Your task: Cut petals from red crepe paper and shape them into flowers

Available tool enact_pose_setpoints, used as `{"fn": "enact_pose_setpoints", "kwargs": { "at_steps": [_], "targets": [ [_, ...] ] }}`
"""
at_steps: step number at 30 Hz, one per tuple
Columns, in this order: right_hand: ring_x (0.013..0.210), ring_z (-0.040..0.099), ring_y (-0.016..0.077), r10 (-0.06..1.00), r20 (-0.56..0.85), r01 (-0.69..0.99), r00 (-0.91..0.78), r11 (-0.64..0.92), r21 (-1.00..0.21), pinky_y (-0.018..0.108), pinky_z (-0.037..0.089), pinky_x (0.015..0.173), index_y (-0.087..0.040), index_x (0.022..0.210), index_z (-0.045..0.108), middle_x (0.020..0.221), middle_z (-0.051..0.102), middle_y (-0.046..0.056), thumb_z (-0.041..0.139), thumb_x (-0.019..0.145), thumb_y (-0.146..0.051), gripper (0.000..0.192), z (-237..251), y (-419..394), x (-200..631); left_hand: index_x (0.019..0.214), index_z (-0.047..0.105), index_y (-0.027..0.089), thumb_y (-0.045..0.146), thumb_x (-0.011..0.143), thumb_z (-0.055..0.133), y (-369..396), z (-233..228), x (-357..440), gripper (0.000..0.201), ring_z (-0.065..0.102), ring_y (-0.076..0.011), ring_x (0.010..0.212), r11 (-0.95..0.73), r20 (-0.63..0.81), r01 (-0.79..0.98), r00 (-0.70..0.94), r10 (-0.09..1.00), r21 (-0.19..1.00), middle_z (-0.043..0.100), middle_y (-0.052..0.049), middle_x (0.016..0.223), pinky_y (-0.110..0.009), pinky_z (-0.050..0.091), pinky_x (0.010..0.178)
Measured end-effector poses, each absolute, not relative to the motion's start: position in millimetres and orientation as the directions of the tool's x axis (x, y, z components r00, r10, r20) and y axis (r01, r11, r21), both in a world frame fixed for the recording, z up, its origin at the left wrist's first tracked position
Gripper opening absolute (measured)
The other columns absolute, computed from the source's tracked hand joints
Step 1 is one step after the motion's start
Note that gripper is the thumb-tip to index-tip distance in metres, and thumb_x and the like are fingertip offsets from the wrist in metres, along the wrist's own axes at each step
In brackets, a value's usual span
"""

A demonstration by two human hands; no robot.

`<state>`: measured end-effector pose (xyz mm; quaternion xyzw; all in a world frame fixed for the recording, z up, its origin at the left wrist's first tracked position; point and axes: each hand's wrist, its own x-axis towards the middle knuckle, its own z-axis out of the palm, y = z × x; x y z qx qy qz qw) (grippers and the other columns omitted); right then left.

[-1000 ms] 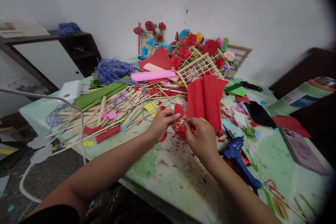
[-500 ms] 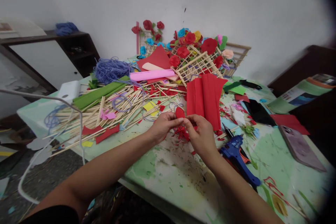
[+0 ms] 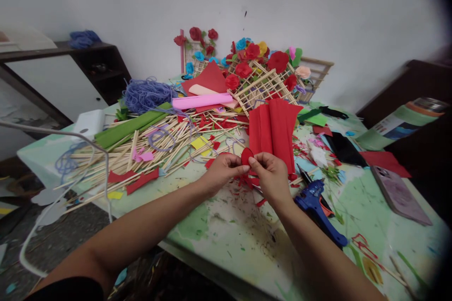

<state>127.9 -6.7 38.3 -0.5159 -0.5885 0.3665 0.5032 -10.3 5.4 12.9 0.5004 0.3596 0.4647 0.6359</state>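
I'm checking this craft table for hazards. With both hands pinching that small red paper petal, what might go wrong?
The blue glue gun lies just beside the right hand; if hot, its tip might burn the wrist. The red petal is pinched between the fingertips of both hands, the left hand included, so a tug may tear it. Loose wooden sticks could roll off.

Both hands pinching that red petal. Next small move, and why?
Probably curl or roll the red petal between the fingertips. The left hand and right hand both pinch its lower edge, it looks flat and cut to shape, and red scraps lie beneath. Finished paper roses sit on the lattice behind, and the glue gun lies untouched by the right wrist.
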Motion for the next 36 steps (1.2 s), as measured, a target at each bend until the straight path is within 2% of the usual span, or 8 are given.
{"fn": "enact_pose_setpoints", "kwargs": {
  "at_steps": [11, 16, 23, 29, 30, 32, 34, 36],
  "targets": [
    [0.057, 0.052, 0.0141, 0.99, 0.14, 0.13, 0.017, 0.137, -0.982, 0.026, 0.042, 0.055, -0.016, 0.068, 0.062, 0.061, 0.06, 0.001, 0.061, 0.07, -0.037, 0.021, 37, -3, 128, 0.058, 0.059, 0.014, 0.039, 0.061, 0.077, 3, 12, -10, 0.031, 0.041, -0.0074, 0.048, 0.095, -0.035, -0.16, 0.342, 0.939, 0.983, 0.051, 0.003, 0.05, -0.022, 0.028, 0.049],
    [0.055, 0.051, 0.0126, 0.984, 0.159, 0.06, 0.083, 0.154, -0.986, 0.025, 0.042, 0.054, -0.016, 0.067, 0.061, 0.06, 0.06, 0.0, 0.064, 0.069, -0.038, 0.022, 38, -3, 127, 0.066, 0.068, 0.014, 0.039, 0.061, 0.077, -3, 12, -7, 0.027, 0.052, -0.0107, 0.052, 0.15, -0.069, -0.156, 0.433, 0.899, 0.976, 0.062, -0.002, 0.057, -0.024, 0.037, 0.053],
    [0.059, 0.051, 0.0109, 0.941, 0.224, -0.034, 0.254, 0.24, -0.97, 0.025, 0.042, 0.061, -0.016, 0.07, 0.061, 0.065, 0.06, -0.001, 0.067, 0.071, -0.036, 0.021, 39, 11, 145, 0.068, 0.069, 0.014, 0.039, 0.065, 0.075, -6, 10, -6, 0.025, 0.047, -0.0082, 0.049, 0.133, -0.079, -0.063, 0.53, 0.844, 0.989, 0.06, -0.001, 0.056, -0.021, 0.034, 0.047],
    [0.051, 0.044, 0.0067, 0.873, 0.274, -0.15, 0.404, 0.358, -0.921, 0.022, 0.036, 0.054, -0.016, 0.066, 0.059, 0.059, 0.053, -0.005, 0.071, 0.067, -0.03, 0.019, 55, 24, 172, 0.068, 0.071, 0.015, 0.041, 0.066, 0.073, -9, 11, -5, 0.025, 0.052, -0.0104, 0.053, 0.086, -0.079, 0.02, 0.635, 0.768, 0.996, 0.063, -0.003, 0.06, -0.021, 0.038, 0.051],
    [0.051, 0.043, 0.0065, 0.848, 0.294, -0.149, 0.441, 0.393, -0.907, 0.021, 0.035, 0.053, -0.016, 0.065, 0.058, 0.058, 0.051, -0.006, 0.071, 0.068, -0.029, 0.018, 60, 26, 179, 0.068, 0.072, 0.017, 0.041, 0.066, 0.073, -10, 13, -6, 0.025, 0.054, -0.0116, 0.055, 0.056, -0.07, 0.041, 0.679, 0.731, 0.998, 0.064, -0.004, 0.061, -0.022, 0.04, 0.053],
    [0.049, 0.043, 0.0064, 0.78, 0.343, -0.137, 0.523, 0.474, -0.87, 0.021, 0.036, 0.052, -0.017, 0.061, 0.055, 0.055, 0.049, -0.006, 0.068, 0.071, -0.027, 0.019, 72, 27, 195, 0.068, 0.073, 0.02, 0.042, 0.063, 0.075, -12, 18, -8, 0.023, 0.059, -0.0151, 0.058, -0.007, -0.058, 0.076, 0.818, 0.572, 0.997, 0.067, -0.005, 0.064, -0.026, 0.045, 0.057],
    [0.048, 0.042, 0.0065, 0.731, 0.383, -0.141, 0.564, 0.543, -0.828, 0.022, 0.037, 0.051, -0.018, 0.059, 0.052, 0.054, 0.046, -0.006, 0.064, 0.075, -0.024, 0.02, 83, 28, 209, 0.067, 0.075, 0.023, 0.042, 0.055, 0.08, -13, 25, -13, 0.023, 0.064, -0.0207, 0.063, -0.023, -0.072, 0.083, 0.951, 0.3, 0.996, 0.069, -0.007, 0.067, -0.03, 0.048, 0.058],
    [0.048, 0.043, 0.0066, 0.728, 0.401, -0.163, 0.555, 0.569, -0.806, 0.021, 0.037, 0.05, -0.017, 0.06, 0.052, 0.054, 0.046, -0.006, 0.061, 0.076, -0.02, 0.019, 90, 26, 218, 0.061, 0.073, 0.026, 0.041, 0.041, 0.086, -11, 31, -21, 0.028, 0.065, -0.0234, 0.062, 0.009, -0.073, 0.073, 0.964, 0.256, 0.997, 0.067, -0.005, 0.059, -0.031, 0.047, 0.054]
  ]
}}
